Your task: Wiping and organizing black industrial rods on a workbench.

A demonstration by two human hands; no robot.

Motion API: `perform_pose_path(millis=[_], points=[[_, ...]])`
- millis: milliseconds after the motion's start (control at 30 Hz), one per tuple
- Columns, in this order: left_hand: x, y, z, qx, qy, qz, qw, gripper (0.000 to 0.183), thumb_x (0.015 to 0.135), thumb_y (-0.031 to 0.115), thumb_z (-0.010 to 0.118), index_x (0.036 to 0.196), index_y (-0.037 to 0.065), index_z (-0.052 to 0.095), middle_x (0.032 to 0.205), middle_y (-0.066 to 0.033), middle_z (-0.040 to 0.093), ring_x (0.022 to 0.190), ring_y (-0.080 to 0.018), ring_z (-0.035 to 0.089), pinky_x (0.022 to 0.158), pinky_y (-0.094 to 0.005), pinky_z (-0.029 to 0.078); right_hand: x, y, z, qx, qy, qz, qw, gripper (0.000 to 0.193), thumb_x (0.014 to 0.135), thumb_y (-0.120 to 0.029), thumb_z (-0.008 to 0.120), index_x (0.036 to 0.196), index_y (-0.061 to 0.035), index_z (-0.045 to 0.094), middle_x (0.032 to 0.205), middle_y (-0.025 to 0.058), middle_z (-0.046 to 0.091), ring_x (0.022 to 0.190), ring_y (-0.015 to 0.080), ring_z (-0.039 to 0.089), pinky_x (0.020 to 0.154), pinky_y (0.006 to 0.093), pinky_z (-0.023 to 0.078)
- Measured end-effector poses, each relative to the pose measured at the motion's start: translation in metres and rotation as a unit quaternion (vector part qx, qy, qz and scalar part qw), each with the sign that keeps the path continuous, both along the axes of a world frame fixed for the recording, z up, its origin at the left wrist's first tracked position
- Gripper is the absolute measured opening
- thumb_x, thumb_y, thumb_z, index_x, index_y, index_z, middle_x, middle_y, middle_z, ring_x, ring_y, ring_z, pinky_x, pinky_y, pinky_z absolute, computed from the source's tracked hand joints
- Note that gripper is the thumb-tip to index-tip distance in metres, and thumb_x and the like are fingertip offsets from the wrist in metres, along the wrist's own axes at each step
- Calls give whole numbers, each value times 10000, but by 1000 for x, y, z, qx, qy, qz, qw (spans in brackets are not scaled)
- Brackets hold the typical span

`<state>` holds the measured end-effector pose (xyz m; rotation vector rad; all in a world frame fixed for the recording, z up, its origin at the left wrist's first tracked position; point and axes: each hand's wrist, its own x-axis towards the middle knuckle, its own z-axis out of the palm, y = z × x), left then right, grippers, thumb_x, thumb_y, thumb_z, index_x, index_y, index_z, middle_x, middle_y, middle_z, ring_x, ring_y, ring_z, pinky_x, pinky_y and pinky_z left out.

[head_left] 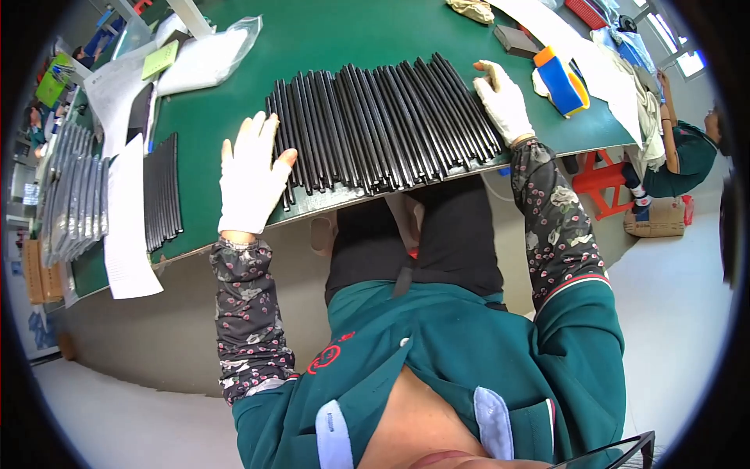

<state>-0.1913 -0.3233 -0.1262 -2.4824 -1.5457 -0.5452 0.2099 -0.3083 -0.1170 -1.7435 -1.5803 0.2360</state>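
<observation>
A wide row of thin black rods [375, 125] lies side by side on the green table [328, 35], their near ends close to the front edge. My left hand [254, 173], in a white glove with bare fingertips, rests flat at the row's left end, fingers stretched out and thumb against the outer rods. At the right end, my right hand [504, 102] lies beside the last rods in a similar glove, its fingers apart and slightly bent. Neither hand grips anything; the two flank the row.
Left of me lie a smaller row of black rods [162, 191], a paper sheet [127, 227] and plastic-wrapped bundles [74, 195]. A clear plastic bag [211, 62] sits farther back. At right are a blue-and-orange tape dispenser [561, 82] and a dark block [516, 41]. Another person [683, 156] sits beyond a red stool [601, 184].
</observation>
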Motion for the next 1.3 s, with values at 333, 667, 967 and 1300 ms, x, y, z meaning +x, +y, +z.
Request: perform_pose_path(millis=[333,667,967,1300], points=[[-1,17,-3,14,-20,-5,1000,566,910,375,564,1392,108,438,1427,-95,451,1341,-268,394,1091,-517,293,1,23,-7,25,-22,37,999,323,869,-246,578,1162,-110,587,872,82,648,821,250,638,772,343,488],[72,16,92,-29,10,-67,997,673,794,282,676,1391,91,433,1463,-141,384,1365,-368,333,1100,-560,239,29,25,48,94,-76,170,978,731,747,-357,708,1377,-90,450,1381,213,454,1282,381,425,1077,429,345],[219,47,108,-143,177,-244,943,717,783,448,659,1395,151,433,1478,-164,320,1373,-396,281,1074,-639,233,77,22,50,-5,-212,275,938,555,813,-312,595,1329,-124,514,1437,182,397,1334,371,355,1100,458,293],[319,68,88,-152,148,-279,937,757,837,495,612,1425,79,379,1494,-232,265,1383,-442,240,1090,-601,240,166,23,54,-31,-135,236,962,607,796,-288,633,1324,-30,485,1395,193,445,1313,333,400,1108,423,292]])
